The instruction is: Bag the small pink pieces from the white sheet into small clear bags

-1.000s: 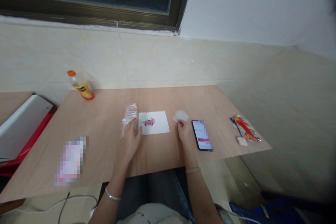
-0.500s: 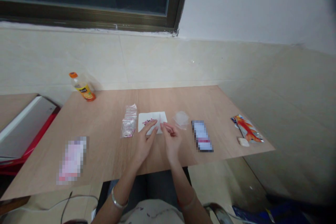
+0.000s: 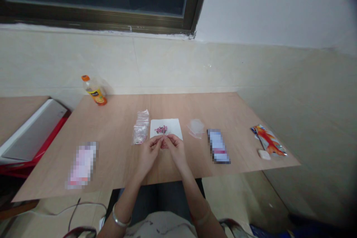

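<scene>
My left hand (image 3: 150, 151) and my right hand (image 3: 176, 150) meet at the near edge of a white sheet (image 3: 173, 125). Thumbs and fingertips of both are pinched together on what looks like a small clear plastic bag, mostly hidden by the fingers. Just beyond the fingertips, a small pile of pink and dark pieces (image 3: 161, 129) lies on the sheet. Left of the sheet, filled clear bags (image 3: 141, 128) overlap in a row. On its right lies a loose stack of flat clear bags (image 3: 196, 128).
A phone (image 3: 219, 146) lies to the right, a blurred pink-and-white item (image 3: 83, 164) to the left. An orange-capped drink bottle (image 3: 95, 91) stands at the back left. Near the right edge are a goldfish-patterned packet (image 3: 269, 140) and a small white case (image 3: 264, 154).
Both hands have drawn back towards me and come together at the fingertips. The pile on the sheet is now uncovered. The camera view has shifted slightly left.
</scene>
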Demonstrator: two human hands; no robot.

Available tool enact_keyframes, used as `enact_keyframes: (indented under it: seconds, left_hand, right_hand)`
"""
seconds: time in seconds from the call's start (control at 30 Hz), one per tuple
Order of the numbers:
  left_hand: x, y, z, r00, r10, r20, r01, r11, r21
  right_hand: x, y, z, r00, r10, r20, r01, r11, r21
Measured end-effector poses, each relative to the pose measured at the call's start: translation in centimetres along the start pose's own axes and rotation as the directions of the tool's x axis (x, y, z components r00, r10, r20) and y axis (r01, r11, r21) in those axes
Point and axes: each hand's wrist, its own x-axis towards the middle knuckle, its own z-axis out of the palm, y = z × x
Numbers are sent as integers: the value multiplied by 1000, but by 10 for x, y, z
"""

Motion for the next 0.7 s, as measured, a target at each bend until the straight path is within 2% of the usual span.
enact_keyframes:
  seconds: [0.2, 0.3, 0.4, 0.6, 0.7]
  left_hand:
    - [-4, 9, -5, 998, -66, 2, 66, 995, -69]
    - [-2, 8, -9, 991, -107, 76, 118, 981, -153]
    - [0, 6, -11, 987, -101, 128, 123, 976, -179]
    - [2, 1, -15, 994, -65, 86, 71, 996, -63]
    - [1, 1, -13, 999, -38, 20, 38, 999, -1]
  right_hand:
    - [0, -3, -6, 992, -31, 125, 40, 996, -77]
    - [-1, -5, -8, 988, -57, 145, 69, 994, -79]
    - [-2, -7, -9, 983, -66, 170, 84, 991, -102]
    - [-4, -12, -5, 976, -63, 206, 91, 987, -130]
    - [-5, -15, -2, 973, -87, 214, 119, 983, -142]
